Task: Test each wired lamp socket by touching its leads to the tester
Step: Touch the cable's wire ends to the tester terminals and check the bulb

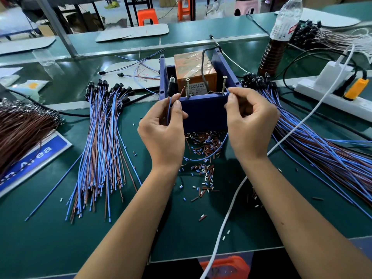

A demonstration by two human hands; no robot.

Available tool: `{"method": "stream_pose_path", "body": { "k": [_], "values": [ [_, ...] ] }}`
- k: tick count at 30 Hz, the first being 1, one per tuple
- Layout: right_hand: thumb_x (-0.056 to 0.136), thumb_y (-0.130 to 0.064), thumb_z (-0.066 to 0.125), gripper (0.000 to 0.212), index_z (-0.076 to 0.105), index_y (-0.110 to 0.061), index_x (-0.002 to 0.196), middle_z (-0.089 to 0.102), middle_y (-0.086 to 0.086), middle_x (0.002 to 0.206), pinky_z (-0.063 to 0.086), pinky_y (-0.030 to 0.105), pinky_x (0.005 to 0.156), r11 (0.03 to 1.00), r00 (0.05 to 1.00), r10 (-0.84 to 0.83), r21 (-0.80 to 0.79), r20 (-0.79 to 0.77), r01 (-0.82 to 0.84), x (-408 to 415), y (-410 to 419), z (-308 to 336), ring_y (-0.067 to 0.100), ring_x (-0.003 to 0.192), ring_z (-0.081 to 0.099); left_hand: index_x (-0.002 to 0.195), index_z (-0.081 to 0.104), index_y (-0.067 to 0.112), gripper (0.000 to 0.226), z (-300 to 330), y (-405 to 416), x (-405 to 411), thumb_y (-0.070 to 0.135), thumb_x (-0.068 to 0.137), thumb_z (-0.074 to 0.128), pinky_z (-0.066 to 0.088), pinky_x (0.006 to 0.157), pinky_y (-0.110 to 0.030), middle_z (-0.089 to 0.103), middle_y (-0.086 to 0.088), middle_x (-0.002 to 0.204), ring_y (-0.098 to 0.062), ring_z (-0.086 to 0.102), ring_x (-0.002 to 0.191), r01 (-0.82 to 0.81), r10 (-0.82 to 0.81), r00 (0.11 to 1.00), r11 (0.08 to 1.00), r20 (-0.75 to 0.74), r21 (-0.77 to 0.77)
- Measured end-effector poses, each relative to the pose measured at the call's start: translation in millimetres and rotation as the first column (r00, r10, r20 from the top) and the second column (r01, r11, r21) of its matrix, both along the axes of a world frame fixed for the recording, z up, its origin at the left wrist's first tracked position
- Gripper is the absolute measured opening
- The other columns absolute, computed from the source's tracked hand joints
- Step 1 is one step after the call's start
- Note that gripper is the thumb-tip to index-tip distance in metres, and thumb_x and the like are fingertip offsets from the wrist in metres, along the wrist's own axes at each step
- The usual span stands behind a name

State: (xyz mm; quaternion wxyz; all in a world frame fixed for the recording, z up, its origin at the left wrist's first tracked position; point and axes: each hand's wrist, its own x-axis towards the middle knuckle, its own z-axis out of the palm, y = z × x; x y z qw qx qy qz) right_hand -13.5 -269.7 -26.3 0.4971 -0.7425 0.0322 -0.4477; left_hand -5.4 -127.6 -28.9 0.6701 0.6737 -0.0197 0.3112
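Head view: the left hand (162, 127) pinches the socket (171, 85) upright beside the left screw (187, 86); the right hand (249, 125) pinches the blue lead (227, 90) just beside the right screw (224, 84) of the tester (203, 109)

Your left hand (163, 129) and right hand (248, 122) are raised side by side, forearms extended forward, fingers curled, thumb and forefinger pinching.
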Motion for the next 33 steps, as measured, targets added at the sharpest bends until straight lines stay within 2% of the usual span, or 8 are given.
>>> {"method": "stream_pose_path", "body": {
  "k": [3,6,17,21,33],
  "values": [
    [0.097,-0.013,0.065,0.016,0.080,-0.009,0.101,0.075,-0.003,0.080,0.059,0.037,0.069,1.000,1.000,0.016,-0.004,-0.002,-0.016,-0.6,0.5,0.3,0.012,0.072,0.071,0.102,0.077,0.017,0.016,-1.0,-0.1,0.3,0.007,0.097,0.065,0.056,0.082,-0.025,0.071,0.005,0.069,-0.009,0.067,0.071,0.012,-0.012,1.000,1.000,0.012,0.020],
    [0.098,-0.012,0.065,0.016,0.080,-0.008,0.100,0.075,-0.003,0.079,0.058,0.039,0.068,1.000,1.000,0.021,-0.016,-0.003,-0.021,-0.9,0.3,0.2,0.013,0.071,0.071,0.102,0.077,0.015,0.016,-2.0,-0.8,0.5,0.006,0.096,0.065,0.052,0.078,-0.021,0.070,0.005,0.068,-0.007,0.065,0.069,0.010,-0.011,1.000,0.999,0.016,0.040],
    [0.098,-0.011,0.064,0.016,0.080,-0.009,0.100,0.075,-0.004,0.080,0.058,0.037,0.067,0.999,1.000,0.030,-0.033,0.004,-0.030,-2.5,-0.6,-0.3,0.011,0.072,0.071,0.099,0.078,0.015,0.017,-1.0,-0.5,-1.1,0.005,0.096,0.064,0.047,0.067,-0.016,0.066,0.009,0.065,-0.002,0.059,0.062,-0.001,0.001,1.000,0.999,0.010,0.041],
    [0.098,-0.013,0.063,0.017,0.080,-0.009,0.100,0.074,-0.001,0.078,0.055,0.043,0.062,0.998,1.000,0.028,-0.057,0.011,-0.028,-1.9,-1.8,-1.6,0.020,0.067,0.070,0.099,0.078,0.008,0.015,-1.0,0.1,-2.1,0.005,0.097,0.064,0.044,0.063,-0.014,0.064,0.010,0.064,-0.001,0.056,0.059,-0.005,0.006,1.000,0.999,-0.002,0.044],
    [0.099,-0.012,0.064,0.016,0.080,-0.010,0.101,0.074,-0.002,0.079,0.056,0.041,0.062,0.997,0.999,0.031,-0.065,0.009,-0.030,-0.9,-3.3,-2.9,0.019,0.067,0.070,0.098,0.079,0.010,0.016,0.2,-0.6,-3.6,0.006,0.097,0.064,0.046,0.064,-0.016,0.065,0.010,0.065,-0.003,0.058,0.061,0.003,-0.002,1.000,0.999,-0.015,0.040]
  ]
}}
